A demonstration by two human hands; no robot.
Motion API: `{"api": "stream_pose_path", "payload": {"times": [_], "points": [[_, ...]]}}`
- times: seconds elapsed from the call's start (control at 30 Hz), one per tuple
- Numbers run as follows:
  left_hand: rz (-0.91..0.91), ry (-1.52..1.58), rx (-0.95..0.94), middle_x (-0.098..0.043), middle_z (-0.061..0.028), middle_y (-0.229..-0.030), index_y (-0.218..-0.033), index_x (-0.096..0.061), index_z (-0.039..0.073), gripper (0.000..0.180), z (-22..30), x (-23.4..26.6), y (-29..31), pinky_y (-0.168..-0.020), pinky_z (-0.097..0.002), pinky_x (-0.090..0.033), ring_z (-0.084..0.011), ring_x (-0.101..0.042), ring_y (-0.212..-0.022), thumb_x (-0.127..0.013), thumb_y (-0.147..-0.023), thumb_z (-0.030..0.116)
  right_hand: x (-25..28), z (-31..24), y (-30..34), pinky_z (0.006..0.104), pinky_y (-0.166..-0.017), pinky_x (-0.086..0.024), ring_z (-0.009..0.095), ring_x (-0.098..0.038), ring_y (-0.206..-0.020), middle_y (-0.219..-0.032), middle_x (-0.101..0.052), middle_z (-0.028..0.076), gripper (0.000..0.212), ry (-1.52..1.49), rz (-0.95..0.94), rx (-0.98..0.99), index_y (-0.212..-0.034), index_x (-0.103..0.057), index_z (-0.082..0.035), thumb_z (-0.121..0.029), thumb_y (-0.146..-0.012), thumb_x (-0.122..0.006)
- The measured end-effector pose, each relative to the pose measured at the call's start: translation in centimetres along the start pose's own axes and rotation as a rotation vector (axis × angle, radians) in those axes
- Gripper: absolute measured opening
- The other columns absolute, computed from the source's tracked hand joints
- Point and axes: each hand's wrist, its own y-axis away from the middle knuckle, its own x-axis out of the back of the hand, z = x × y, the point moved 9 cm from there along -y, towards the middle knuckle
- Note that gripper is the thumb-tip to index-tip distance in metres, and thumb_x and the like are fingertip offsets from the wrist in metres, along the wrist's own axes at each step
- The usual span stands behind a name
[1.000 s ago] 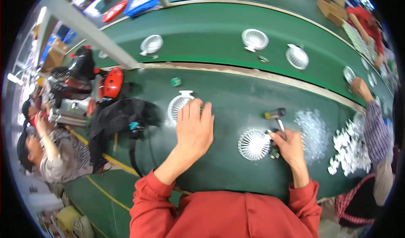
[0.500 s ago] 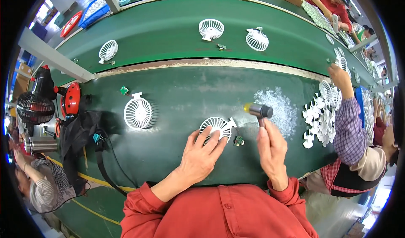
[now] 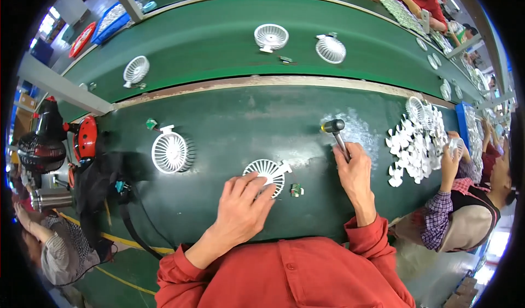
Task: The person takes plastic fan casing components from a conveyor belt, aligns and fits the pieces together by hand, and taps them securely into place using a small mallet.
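My left hand (image 3: 241, 212) rests with bent fingers on the lower left side of a round white fan cage (image 3: 276, 171), holding it against the green tabletop. Part of the cage lies hidden under those fingers. Beside it, to the right, lies a small green circuit board (image 3: 296, 190). My right hand (image 3: 355, 171) is closed round the handle of a small hammer (image 3: 340, 138), whose head has a black face and a yellow face. The hammer head is raised, to the upper right of the cage and apart from it.
Another fan cage (image 3: 169, 153) lies at left with a circuit board (image 3: 151, 124). Small clear pieces (image 3: 358, 130) spread behind the hammer; white blades (image 3: 410, 152) are heaped at right, near a co-worker's hand (image 3: 450, 163). Several cages lie on the belt (image 3: 202, 45) beyond. A black fan (image 3: 41, 147) stands left.
The view has shifted slightly. My left fingers have slid toward the cage's left edge. The hammer has turned, its handle now showing more. The co-worker's hand at right has come back from the belt.
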Motion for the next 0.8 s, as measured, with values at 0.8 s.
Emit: {"api": "stream_pose_path", "payload": {"times": [0.8], "points": [[-0.17, -0.089, 0.369, -0.05, -0.017, -0.126, -0.131, -0.046, -0.004, 0.082, -2.4, -1.0, -0.5, -0.085, -0.044, -0.039, -0.0303, -0.048, -0.109, -0.073, -0.073, 0.047, -2.9, -2.5, 2.4, 0.0216, -0.034, -0.025, 0.002, -0.035, -0.039, -0.077, -0.067, 0.006, 0.018, -0.817, -0.479, -0.523, -0.102, -0.066, 0.001, -0.009, -0.087, -0.069]]}}
